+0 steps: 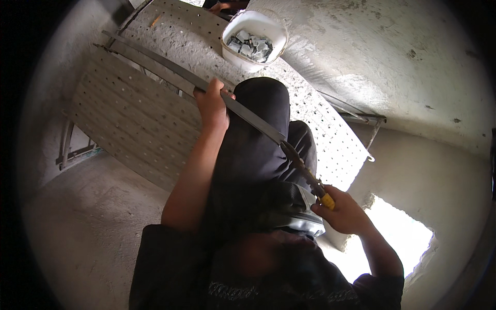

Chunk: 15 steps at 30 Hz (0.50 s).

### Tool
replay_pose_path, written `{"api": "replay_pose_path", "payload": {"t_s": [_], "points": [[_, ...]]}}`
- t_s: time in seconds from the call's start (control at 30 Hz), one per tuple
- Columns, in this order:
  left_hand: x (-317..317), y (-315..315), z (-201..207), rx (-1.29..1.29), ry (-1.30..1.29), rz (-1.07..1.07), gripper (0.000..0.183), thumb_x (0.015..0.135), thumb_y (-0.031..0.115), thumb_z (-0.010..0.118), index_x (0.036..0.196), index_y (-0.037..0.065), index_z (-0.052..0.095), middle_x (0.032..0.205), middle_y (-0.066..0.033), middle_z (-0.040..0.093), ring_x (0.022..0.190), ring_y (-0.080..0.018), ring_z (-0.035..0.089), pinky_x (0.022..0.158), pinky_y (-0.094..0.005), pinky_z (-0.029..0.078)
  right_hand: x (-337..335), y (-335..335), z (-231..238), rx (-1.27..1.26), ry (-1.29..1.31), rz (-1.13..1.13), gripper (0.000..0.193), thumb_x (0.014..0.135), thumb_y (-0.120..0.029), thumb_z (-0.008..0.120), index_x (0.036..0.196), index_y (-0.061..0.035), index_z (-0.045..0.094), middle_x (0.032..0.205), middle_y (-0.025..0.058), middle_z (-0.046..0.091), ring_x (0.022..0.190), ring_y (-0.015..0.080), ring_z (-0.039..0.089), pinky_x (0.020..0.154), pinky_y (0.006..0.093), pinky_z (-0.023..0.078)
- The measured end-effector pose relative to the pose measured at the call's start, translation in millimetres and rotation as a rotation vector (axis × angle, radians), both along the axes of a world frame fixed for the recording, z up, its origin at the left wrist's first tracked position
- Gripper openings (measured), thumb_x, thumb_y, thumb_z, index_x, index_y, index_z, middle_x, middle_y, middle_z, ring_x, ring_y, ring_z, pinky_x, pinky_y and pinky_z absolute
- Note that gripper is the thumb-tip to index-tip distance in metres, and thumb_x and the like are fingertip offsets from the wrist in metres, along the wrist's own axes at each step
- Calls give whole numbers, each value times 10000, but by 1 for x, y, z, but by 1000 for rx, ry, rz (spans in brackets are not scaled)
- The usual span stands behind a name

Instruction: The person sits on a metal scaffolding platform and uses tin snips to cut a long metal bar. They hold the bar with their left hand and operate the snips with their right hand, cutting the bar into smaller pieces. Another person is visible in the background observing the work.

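Observation:
A long, flat grey metal strip (165, 63) runs slantwise from the far left down over my raised knee. My left hand (213, 106) is closed around its middle, just left of the knee. In my right hand (345, 211), low on the right, is a pair of tin snips (305, 173) with dark metal jaws and yellow grips. The jaws meet the near end of the strip; whether they are parted there is too small to tell. Fingers of the right hand wrap the grips and partly hide them.
A white bucket (254, 64) with small cut grey pieces stands on a perforated metal platform (315, 111) ahead. Another perforated plank (139, 116) lies to the left. A person's hand (219, 7) shows at the far edge. Rough walls surround the platform, with a bright opening (395, 237) at lower right.

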<state>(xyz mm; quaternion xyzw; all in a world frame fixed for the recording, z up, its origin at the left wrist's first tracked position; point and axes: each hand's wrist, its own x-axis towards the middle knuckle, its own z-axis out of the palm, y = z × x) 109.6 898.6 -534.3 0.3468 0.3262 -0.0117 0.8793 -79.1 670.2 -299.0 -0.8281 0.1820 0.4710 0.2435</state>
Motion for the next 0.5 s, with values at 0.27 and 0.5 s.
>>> {"api": "replay_pose_path", "payload": {"t_s": [0.27,0.5], "points": [[-2,0,-3,23,20,-39,459,835,56,568,1243,-3,366,836,-70,495,674,-155,499,583,-364,514,2,7,-11,57,-17,-65,488,935,-366,709,1235,1,592,1021,185,649,941,285,637,856,407,498],[-1,-1,-11,13,-16,-14,466,827,54,566,1251,14,377,839,-66,485,678,-146,491,586,-359,511,5,12,-18,-4,-13,-41,470,937,-422,696,1141,-7,612,953,176,653,881,282,643,804,415,502]]}}
